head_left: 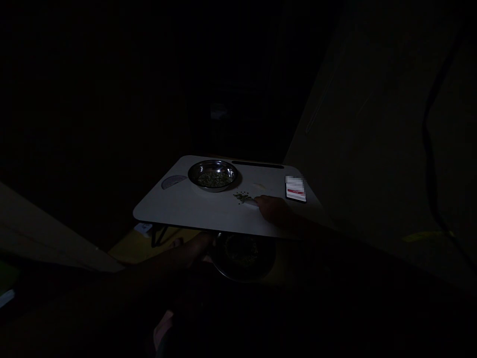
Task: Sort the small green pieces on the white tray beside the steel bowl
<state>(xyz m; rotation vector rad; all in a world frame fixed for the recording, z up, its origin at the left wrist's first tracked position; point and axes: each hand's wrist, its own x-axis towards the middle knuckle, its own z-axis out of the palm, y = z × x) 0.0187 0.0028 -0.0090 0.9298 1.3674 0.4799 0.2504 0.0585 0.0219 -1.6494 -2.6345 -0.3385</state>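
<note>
My right hand (275, 209) is closed over the white tabletop, gripping a thin pale flat piece (251, 202) whose kind is too dark to make out. Its tip touches a small scatter of green bits (243, 197), perhaps seeds or beans. Below the table's front edge, my left hand (203, 245) grips the rim of a dark metal bowl (244, 272) with more small bits inside. Behind the scatter stands a shiny steel bowl (213, 187), partly filled with similar green bits.
The small white folding table (179, 211) has a dark slot (257, 164) along its far edge. On it lie a lit phone (295, 189) at the right and a grey half-round shape (173, 182) at the left. A wall (372, 149) rises on the right; the surroundings are very dark.
</note>
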